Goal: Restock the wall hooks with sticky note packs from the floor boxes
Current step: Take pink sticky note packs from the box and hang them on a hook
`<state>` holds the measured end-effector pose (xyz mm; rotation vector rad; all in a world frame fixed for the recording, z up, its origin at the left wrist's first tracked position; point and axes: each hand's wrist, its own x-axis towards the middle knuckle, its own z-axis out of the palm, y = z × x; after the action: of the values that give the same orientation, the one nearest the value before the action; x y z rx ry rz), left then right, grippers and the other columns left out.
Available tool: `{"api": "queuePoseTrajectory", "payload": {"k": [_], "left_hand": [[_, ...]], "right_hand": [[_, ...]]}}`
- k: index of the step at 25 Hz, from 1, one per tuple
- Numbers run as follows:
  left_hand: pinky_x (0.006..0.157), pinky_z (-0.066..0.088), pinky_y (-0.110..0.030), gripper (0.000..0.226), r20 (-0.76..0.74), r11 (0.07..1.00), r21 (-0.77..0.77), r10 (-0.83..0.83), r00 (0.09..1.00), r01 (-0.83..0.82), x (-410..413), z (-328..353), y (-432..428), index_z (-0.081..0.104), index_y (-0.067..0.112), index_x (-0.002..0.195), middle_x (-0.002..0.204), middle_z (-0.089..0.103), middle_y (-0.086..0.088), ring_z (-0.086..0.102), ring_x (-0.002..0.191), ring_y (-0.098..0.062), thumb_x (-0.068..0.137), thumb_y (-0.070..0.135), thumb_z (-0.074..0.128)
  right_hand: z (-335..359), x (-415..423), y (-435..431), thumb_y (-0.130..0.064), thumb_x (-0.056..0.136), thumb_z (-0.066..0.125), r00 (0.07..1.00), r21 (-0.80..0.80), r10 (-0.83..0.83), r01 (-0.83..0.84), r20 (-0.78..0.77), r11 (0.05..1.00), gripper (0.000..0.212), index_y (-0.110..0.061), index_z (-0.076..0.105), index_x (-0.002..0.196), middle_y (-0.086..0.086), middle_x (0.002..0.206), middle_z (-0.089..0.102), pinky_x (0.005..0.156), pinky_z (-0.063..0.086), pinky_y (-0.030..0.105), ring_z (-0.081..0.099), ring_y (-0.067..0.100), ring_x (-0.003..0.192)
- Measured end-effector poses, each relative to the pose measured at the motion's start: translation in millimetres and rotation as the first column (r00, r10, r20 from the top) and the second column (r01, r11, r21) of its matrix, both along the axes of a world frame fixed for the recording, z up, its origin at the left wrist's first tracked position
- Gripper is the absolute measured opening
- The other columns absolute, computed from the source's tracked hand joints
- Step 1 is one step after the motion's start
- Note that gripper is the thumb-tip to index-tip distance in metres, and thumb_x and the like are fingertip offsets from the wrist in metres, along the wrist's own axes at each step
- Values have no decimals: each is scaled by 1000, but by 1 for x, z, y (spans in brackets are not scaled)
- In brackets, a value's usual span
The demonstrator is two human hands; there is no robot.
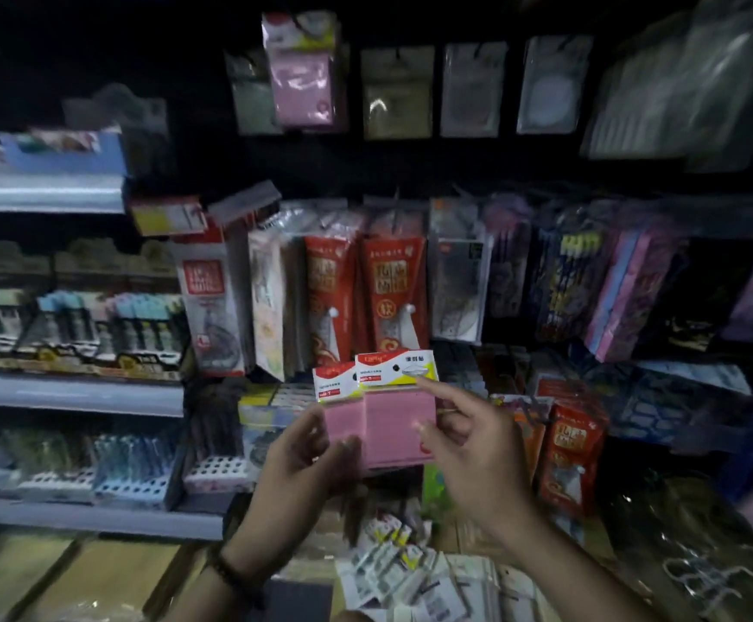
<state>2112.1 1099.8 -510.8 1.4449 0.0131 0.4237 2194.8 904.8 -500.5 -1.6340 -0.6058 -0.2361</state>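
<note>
The person is standing at a dim shop wall, holding two pink sticky note packs up in front of the hanging stock. The left hand (307, 451) is gripping the rear pack (336, 401) from below, fingers curled round its lower edge, a dark beaded bracelet (231, 574) sitting on that wrist. The front pack (399, 415) is overlapping the rear one on its right side, both upright with their white, red and yellow header cards at the top. The right hand (468, 446) is touching the front pack at its right edge, index finger stretched toward the header card and thumb lying against the pink block; whether it is truly pinching the pack I cannot tell. Just behind the packs, red packets (392, 289) are hanging from the wall hooks. Higher up, another pink pack (302, 78) is hanging on a hook in the top row. Down near the floor, below the wrists, more carded packs (392, 558) are lying loose in a heap. Shelves (69, 392) of pens are running along the left side.
</note>
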Motion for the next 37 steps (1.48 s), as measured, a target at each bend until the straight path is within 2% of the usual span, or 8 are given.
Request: {"api": "queuePoseTrajectory", "payload": {"k": [6, 9, 12, 14, 17, 21, 29, 37], "left_hand": [[55, 62, -34, 31, 178, 983, 114, 121, 976, -143, 0, 115, 41, 71, 22, 120, 106, 81, -10, 81, 85, -29, 96, 3, 72], [56, 65, -36, 31, 299, 915, 220, 265, 917, -337, 7, 167, 68, 70, 25, 119, 103, 81, -3, 81, 84, -21, 96, 4, 73], [51, 62, -31, 32, 374, 849, 232, 373, 849, -475, 10, 210, 98, 68, 24, 123, 106, 79, -1, 80, 85, -19, 97, 7, 73], [53, 64, -38, 32, 421, 800, 252, 416, 806, -545, 9, 232, 112, 65, 29, 126, 112, 76, 0, 79, 87, -22, 97, 15, 73], [60, 66, -36, 33, 486, 777, 255, 412, 771, -576, 9, 255, 127, 64, 39, 122, 111, 77, 2, 79, 95, -22, 98, 18, 72], [52, 62, -30, 36, 523, 707, 260, 469, 711, -658, 18, 278, 142, 62, 47, 112, 110, 77, 1, 79, 88, -27, 97, 16, 74], [62, 68, -39, 31, 507, 788, 209, 419, 753, -579, 37, 302, 149, 63, 32, 123, 107, 75, 5, 81, 86, -18, 98, 14, 70], [60, 65, -27, 32, 505, 829, 220, 355, 787, -515, 46, 307, 151, 62, 29, 126, 105, 76, -3, 79, 89, -10, 100, 12, 67]], "right_hand": [[124, 21, 31, 3, 92, 77, 964, -2, 63, -64, 260, 998, 54, -29, 74, 136, -12, 129, 72, 93, 61, 25, 74, 0, 106], [180, 38, 58, -4, 91, 81, 917, -54, 60, -42, 395, 998, 56, -37, 72, 136, -18, 120, 71, 96, 61, 31, 73, 5, 106], [223, 50, 86, -6, 91, 81, 861, -82, 30, 14, 508, 997, 55, -36, 72, 136, -18, 106, 67, 86, 53, 19, 67, 0, 94], [246, 59, 102, -5, 93, 79, 828, -49, -2, 35, 561, 998, 54, -30, 71, 139, -15, 104, 65, 82, 50, 13, 64, 1, 89], [277, 76, 122, -3, 95, 76, 779, -29, -51, 89, 625, 996, 54, -24, 67, 144, -10, 103, 61, 83, 45, 6, 60, -1, 92], [305, 92, 145, 5, 96, 71, 698, -52, -46, 118, 715, 992, 57, -19, 64, 147, -3, 101, 55, 84, 38, 0, 55, -4, 95], [339, 129, 171, 8, 97, 68, 558, 84, -206, 236, 804, 968, 49, -7, 65, 143, -2, 107, 51, 88, 34, 1, 49, 5, 93], [338, 134, 173, -1, 100, 66, 642, 42, -168, 207, 748, 977, 46, -9, 64, 146, -5, 113, 52, 93, 33, -3, 48, -3, 100]]}}
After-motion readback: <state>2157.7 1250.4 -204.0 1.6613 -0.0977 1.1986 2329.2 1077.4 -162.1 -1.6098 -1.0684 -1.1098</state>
